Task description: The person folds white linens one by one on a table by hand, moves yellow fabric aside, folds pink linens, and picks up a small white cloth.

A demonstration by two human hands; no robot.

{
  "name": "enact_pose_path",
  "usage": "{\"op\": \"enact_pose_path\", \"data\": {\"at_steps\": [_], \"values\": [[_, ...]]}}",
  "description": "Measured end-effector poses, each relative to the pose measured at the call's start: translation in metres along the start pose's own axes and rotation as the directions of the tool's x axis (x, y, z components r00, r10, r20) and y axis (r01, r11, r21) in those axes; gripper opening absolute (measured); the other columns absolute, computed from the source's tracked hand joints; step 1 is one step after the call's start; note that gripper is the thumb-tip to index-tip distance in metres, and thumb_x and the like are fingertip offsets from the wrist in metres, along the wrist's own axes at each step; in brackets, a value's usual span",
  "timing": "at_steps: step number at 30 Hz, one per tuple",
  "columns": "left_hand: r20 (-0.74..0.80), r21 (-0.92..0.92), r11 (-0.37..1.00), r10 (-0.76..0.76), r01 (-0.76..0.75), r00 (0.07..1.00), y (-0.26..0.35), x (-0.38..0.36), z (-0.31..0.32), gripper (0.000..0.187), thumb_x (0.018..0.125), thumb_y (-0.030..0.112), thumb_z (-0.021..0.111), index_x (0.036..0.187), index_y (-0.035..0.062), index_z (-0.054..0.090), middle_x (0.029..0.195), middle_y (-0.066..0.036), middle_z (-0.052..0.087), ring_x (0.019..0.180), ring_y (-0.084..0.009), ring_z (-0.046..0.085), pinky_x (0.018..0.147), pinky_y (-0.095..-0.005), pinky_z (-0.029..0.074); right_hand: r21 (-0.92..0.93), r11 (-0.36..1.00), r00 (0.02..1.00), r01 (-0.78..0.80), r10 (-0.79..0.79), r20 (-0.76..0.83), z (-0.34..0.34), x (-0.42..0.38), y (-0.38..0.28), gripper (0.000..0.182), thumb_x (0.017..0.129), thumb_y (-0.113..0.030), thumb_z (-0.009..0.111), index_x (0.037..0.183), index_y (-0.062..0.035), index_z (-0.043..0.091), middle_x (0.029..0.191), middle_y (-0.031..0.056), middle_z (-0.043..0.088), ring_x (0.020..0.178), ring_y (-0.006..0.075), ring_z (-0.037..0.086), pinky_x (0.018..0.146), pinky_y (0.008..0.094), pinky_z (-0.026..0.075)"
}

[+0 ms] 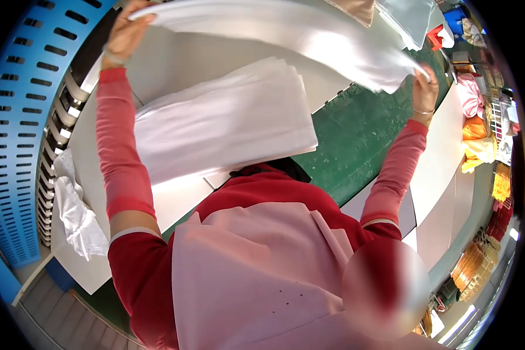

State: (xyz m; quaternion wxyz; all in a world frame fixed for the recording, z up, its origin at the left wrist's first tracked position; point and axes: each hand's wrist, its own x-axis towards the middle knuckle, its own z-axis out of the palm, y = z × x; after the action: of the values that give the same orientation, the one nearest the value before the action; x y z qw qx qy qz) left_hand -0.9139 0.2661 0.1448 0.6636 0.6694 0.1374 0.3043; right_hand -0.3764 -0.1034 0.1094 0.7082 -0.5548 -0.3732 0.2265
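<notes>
A white cloth (286, 26) stretches between my two raised hands, its middle billowing and slightly blurred. At the upper left, my left hand (127, 35) pinches one end of it. My right hand (424, 90), farther right and a little lower, has closed on the other end. Below the spread cloth, nearer my body, lies a stack of folded white cloth (233, 116) on the work surface. Neither hand touches that stack.
A blue slotted plastic panel (29, 87) rises along the left. Crumpled white fabric (76, 216) lies near it. The table has a green top (356, 128) with pale boards (443, 151) on it. Coloured cloth bundles (478, 146) sit at the far right.
</notes>
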Motion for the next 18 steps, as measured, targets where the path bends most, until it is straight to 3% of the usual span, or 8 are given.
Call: {"op": "enact_pose_path", "data": {"at_steps": [1, 3, 5, 7, 10, 13, 15, 18], "values": [[-0.048, -0.012, 1.0, -0.015, 0.015, 0.999, 0.013, -0.013, -0.014, 0.016, 0.08, 0.008, 0.061, 0.094, 0.0059, 0.053, 0.101, -0.004, 0.056, 0.098, -0.0108, 0.049, 0.09, -0.0232, 0.033, -0.009, 1.0, 0.999, -0.027, 0.027, -0.028, 0.013, 0.007, -0.012, 0.024, 0.077, 0.0, 0.061, 0.101, 0.0027, 0.058, 0.095, 0.0057, 0.058, 0.085, 0.0131, 0.057, 0.076, 0.0223, 0.043], [-0.085, 0.335, 0.939, -0.049, 0.074, 0.995, 0.028, -0.026, -0.05, 0.015, 0.08, 0.009, 0.061, 0.091, 0.0059, 0.051, 0.094, 0.0, 0.054, 0.091, -0.0078, 0.047, 0.085, -0.0209, 0.034, -0.199, 0.976, 0.995, -0.094, 0.1, 0.02, 0.048, 0.022, -0.024, 0.026, 0.076, -0.002, 0.064, 0.101, 0.0028, 0.059, 0.088, 0.0029, 0.06, 0.077, 0.0073, 0.054, 0.069, 0.0187, 0.04], [-0.062, 0.604, 0.796, 0.104, -0.046, 0.993, 0.042, -0.048, -0.086, 0.016, 0.08, 0.009, 0.061, 0.093, 0.0054, 0.051, 0.091, 0.002, 0.052, 0.088, -0.0076, 0.046, 0.082, -0.0195, 0.035, -0.186, 0.982, 0.988, 0.022, 0.007, 0.153, 0.074, 0.031, -0.021, 0.022, 0.077, -0.003, 0.064, 0.098, 0.0018, 0.061, 0.085, 0.0013, 0.06, 0.074, 0.0058, 0.052, 0.066, 0.0176, 0.038], [-0.324, 0.56, 0.828, 0.193, 0.024, 0.926, 0.087, -0.087, -0.039, 0.017, 0.08, 0.009, 0.061, 0.094, 0.0043, 0.053, 0.092, 0.001, 0.053, 0.089, -0.0085, 0.047, 0.082, -0.0199, 0.035, -0.18, 0.976, 0.98, 0.124, -0.092, 0.175, 0.107, 0.018, -0.036, 0.018, 0.077, -0.001, 0.062, 0.095, 0.0012, 0.063, 0.088, 0.0018, 0.06, 0.077, 0.0079, 0.054, 0.07, 0.0179, 0.041], [-0.413, 0.687, 0.718, 0.265, 0.107, 0.871, 0.122, -0.167, -0.033, 0.016, 0.077, 0.0, 0.061, 0.092, 0.0036, 0.055, 0.095, -0.003, 0.054, 0.091, -0.0122, 0.049, 0.085, -0.0236, 0.038, -0.188, 0.932, 0.934, 0.309, -0.26, 0.245, 0.142, -0.016, -0.052, 0.018, 0.075, 0.005, 0.06, 0.091, -0.0008, 0.063, 0.092, 0.004, 0.06, 0.083, 0.0122, 0.057, 0.075, 0.0228, 0.047], [-0.374, 0.813, 0.568, 0.338, 0.129, 0.864, 0.121, -0.261, -0.027, 0.022, 0.068, -0.011, 0.057, 0.084, 0.0038, 0.053, 0.099, -0.008, 0.056, 0.095, -0.0167, 0.051, 0.087, -0.0282, 0.039, -0.433, 0.85, 0.934, 0.301, -0.171, 0.313, 0.169, -0.086, -0.066, 0.023, 0.07, 0.009, 0.059, 0.088, -0.0053, 0.064, 0.093, 0.0045, 0.059, 0.086, 0.0142, 0.058, 0.073, 0.0263, 0.049], [-0.348, 0.892, 0.401, 0.318, 0.208, 0.882, 0.102, -0.323, -0.02, 0.024, 0.062, -0.011, 0.055, 0.079, 0.0052, 0.051, 0.103, -0.011, 0.056, 0.099, -0.0205, 0.052, 0.088, -0.0307, 0.039, -0.42, 0.863, 0.923, 0.283, -0.125, 0.365, 0.174, -0.136, -0.045, 0.028, 0.066, 0.012, 0.06, 0.084, -0.009, 0.066, 0.09, 0.0049, 0.058, 0.083, 0.0165, 0.058, 0.071, 0.0275, 0.049], [-0.473, 0.877, 0.209, 0.216, 0.433, 0.854, 0.044, -0.396, 0.017, 0.019, 0.061, -0.008, 0.057, 0.072, 0.0057, 0.052, 0.105, -0.011, 0.057, 0.101, -0.0262, 0.053, 0.088, -0.0339, 0.04, -0.539, 0.789, 0.892, 0.297, -0.028, 0.451, 0.187, -0.218, -0.006, 0.029, 0.063, 0.013, 0.059, 0.078, -0.0107, 0.067, 0.085, 0.0038, 0.057, 0.083, 0.0176, 0.056, 0.068, 0.0272, 0.047]]}}
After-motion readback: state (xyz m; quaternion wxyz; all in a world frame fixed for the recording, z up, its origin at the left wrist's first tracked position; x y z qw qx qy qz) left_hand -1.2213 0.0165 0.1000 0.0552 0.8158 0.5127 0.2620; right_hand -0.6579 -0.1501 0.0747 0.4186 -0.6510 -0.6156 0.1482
